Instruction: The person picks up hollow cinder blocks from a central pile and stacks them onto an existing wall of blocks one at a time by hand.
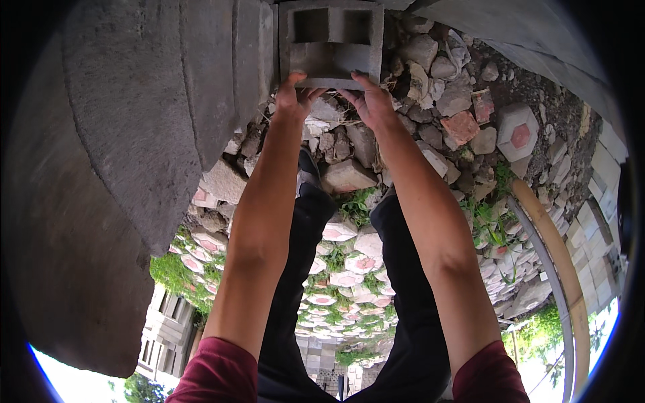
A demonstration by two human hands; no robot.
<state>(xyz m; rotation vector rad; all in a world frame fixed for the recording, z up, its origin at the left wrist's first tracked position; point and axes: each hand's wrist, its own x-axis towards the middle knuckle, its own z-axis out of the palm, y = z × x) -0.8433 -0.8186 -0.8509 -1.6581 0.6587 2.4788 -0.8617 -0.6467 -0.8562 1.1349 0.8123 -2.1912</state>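
Observation:
Both arms reach straight ahead to a grey hollow concrete block (329,83) at the top middle of the head view. Its cavities face me, with two small dark ones at the far side and a wider one nearer. My left hand (293,97) grips the near edge at its left corner, thumb on top and fingers underneath. At the right corner, my right hand (371,102) holds the same edge in the same way. Parts of the fingers are hidden beneath the block. Whether the block rests on something below cannot be told.
Large grey slabs (127,127) rise close on the left. Broken stones (457,94), red brick pieces (461,126) and a hexagonal paver (517,131) lie around. Pavers with grass (349,262) stretch between my legs. A curved tan strip (561,262) stands at right, near stacked blocks (591,235).

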